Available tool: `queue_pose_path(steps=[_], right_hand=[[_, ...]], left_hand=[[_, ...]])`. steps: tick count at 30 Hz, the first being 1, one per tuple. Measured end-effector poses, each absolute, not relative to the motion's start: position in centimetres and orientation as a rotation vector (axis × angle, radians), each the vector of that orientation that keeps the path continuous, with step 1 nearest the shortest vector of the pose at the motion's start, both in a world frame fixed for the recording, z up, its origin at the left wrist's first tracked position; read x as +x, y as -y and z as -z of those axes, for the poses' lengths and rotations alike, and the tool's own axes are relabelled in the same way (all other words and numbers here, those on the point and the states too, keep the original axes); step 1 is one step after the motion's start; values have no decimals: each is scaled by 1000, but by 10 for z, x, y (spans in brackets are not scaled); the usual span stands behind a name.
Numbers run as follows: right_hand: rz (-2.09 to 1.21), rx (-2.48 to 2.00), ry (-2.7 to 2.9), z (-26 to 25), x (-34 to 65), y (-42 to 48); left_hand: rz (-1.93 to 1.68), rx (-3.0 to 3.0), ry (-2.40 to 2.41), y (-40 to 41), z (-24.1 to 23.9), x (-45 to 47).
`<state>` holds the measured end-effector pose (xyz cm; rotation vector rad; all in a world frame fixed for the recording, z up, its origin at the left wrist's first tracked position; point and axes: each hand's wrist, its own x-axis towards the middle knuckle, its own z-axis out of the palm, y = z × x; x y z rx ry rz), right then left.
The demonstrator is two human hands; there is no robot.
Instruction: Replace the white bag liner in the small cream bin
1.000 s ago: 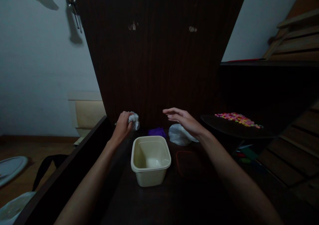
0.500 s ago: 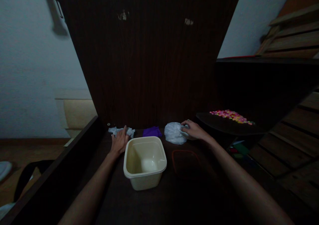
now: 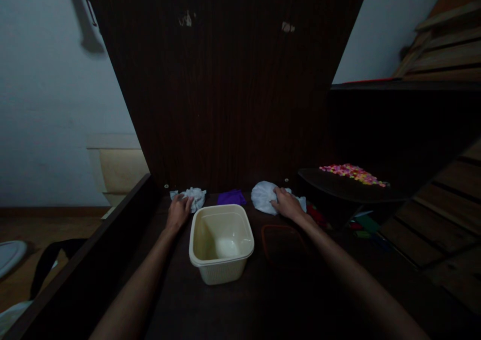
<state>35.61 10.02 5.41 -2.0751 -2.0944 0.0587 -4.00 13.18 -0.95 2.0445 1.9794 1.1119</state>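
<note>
Under the right hand (image 3: 288,204), its fingers bent, sits a rounded white bundle (image 3: 262,198); at the left hand (image 3: 179,212) lies a smaller white wad (image 3: 197,200). Whether either hand grips, I cannot tell. Both look light, soft (thin plastic, perhaps), best pinched by a fold.

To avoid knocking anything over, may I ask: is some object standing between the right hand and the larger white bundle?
Nothing visible does: the right hand appears to touch the larger white bundle directly. The cream container stands nearer the camera, out of the way.
</note>
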Motion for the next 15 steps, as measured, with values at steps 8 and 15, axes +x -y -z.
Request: queue_pose_path(steps=[8,15], right_hand=[[89,-2022,1904,-88,354,-96],[219,-1735,1698,-153,352,-84]], left_hand=[[-1083,1894,-2010,-130,5,-40],[-1157,1882,-2035,-119,-5,-31]])
